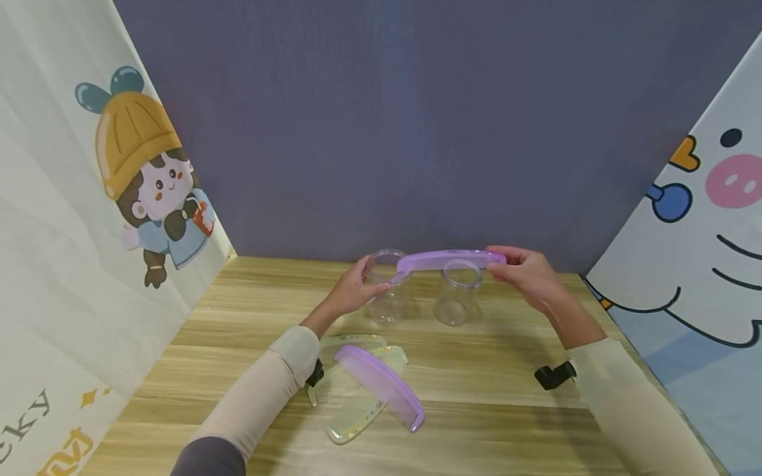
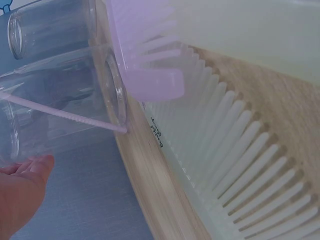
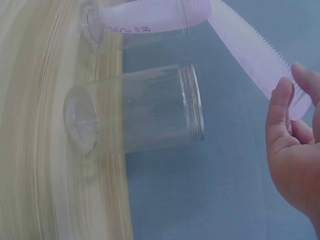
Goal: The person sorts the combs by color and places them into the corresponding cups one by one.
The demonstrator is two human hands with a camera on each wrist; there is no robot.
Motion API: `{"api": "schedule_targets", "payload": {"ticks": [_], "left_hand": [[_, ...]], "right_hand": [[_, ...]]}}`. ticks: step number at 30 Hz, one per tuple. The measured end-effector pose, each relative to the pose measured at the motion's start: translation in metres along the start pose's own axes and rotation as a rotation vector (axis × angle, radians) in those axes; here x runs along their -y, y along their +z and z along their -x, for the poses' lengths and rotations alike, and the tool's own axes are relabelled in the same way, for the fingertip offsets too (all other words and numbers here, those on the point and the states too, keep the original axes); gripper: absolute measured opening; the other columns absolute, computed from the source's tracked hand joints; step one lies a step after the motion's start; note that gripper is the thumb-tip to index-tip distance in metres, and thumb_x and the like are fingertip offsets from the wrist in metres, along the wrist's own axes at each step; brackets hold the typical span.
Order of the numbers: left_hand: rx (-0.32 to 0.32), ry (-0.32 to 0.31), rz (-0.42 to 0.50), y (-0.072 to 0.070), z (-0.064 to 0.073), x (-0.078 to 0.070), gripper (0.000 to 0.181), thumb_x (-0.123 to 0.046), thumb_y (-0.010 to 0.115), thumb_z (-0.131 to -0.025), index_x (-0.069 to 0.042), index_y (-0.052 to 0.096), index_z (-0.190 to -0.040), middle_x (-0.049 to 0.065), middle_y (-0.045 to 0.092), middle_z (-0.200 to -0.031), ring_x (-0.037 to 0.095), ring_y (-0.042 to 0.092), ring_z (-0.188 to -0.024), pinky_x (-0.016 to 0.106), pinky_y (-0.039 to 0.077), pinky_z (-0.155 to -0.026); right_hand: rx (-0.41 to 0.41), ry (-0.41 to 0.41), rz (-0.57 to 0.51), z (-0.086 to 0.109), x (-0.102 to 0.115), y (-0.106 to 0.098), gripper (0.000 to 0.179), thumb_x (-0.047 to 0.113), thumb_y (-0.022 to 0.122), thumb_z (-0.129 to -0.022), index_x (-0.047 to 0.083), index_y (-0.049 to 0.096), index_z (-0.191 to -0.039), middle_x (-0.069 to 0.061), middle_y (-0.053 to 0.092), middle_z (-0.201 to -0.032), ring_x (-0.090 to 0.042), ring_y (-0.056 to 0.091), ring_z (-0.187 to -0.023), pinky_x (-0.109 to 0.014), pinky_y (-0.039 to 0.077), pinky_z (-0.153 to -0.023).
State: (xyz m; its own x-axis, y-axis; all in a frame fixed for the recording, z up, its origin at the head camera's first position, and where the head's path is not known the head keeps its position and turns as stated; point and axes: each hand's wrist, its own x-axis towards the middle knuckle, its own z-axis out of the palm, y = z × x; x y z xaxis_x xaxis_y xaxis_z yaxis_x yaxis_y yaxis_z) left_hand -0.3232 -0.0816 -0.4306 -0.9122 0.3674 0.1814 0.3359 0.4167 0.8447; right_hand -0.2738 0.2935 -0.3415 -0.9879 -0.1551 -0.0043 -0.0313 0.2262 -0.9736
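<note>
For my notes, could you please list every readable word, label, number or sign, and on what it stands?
"cky", start cut off: left wall.
Orange letters below it: unclear.
Green combs: words too small or blurred.
Purple combs: marks too small or blurred.

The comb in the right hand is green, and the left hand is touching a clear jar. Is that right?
Not quite: the comb in the right hand is purple, not green, as the head view shows. The left hand is indeed touching a clear jar.
</note>
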Motion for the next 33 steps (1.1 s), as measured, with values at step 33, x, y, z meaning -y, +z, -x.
{"api": "schedule_targets", "payload": {"ticks": [33], "left_hand": [[-0.012, -0.003, -0.004, 0.001, -0.002, 0.003, 0.091, -0.042, 0.077, -0.091, -0.004, 0.030, -0.159, 0.021, 0.040, -0.160, 0.034, 0.042, -0.147, 0.045, 0.040, -0.121]], "right_hand": [[0.110, -0.141, -0.388, -0.024, 0.018, 0.036, 0.025, 0.003, 0.068, -0.096, 0.018, 0.070, -0.117, 0.000, 0.072, -0.097, -0.011, 0.071, -0.085, -0.021, 0.062, -0.081]]}}
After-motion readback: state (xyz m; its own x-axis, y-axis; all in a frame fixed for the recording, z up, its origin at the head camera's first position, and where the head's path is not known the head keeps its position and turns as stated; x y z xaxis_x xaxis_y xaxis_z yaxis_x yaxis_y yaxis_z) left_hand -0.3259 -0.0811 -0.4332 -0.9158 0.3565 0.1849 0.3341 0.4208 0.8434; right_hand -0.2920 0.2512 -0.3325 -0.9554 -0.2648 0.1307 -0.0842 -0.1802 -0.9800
